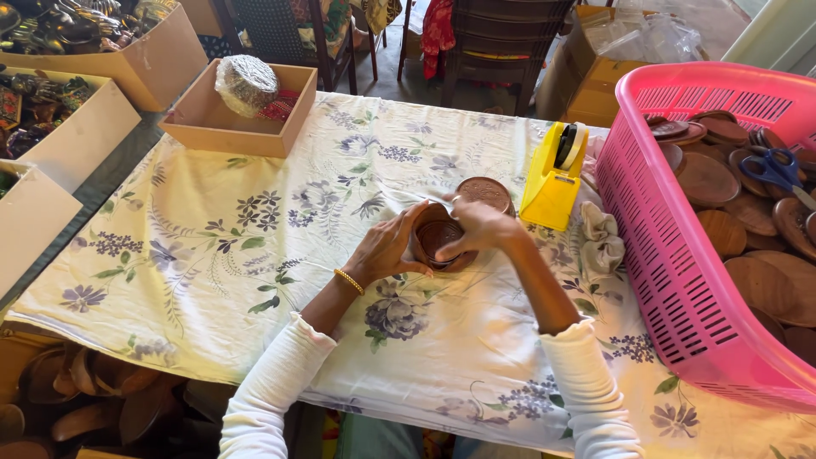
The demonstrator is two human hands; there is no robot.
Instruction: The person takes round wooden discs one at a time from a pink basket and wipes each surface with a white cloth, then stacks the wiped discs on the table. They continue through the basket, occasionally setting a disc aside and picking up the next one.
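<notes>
Overhead, a table under a floral cloth [221,246] fills most of the view. Pink basket [680,280] on the right, well filled with loose brown wooden discs [705,178]; blue-handled scissors [778,170] lie on top of them. Cardboard boxes [161,64] along the left edge hold dark decorated pieces. An open tray box [238,115] at the far side carries a round item wrapped in clear film [246,83]. Yellow tape dispenser [554,178] stands just left of the basket, with crumpled white cloth [599,238] beside it.

Centre of cloth: both hands meet on a small stack of discs [438,242]. Left hand [382,251] cups its near-left side, fingers curled round the edge. Right hand [480,229] comes over the top, fingers closed on the stack's far rim; what looks like thin clear film or tape runs between the fingertips, though too fine to be sure. One more disc [484,191] lies flat just behind the stack, touching or nearly so.

Judged progress: early. One wrapped bundle sits in the tray box, one stack is being handled, and the basket is far from emptied.
</notes>
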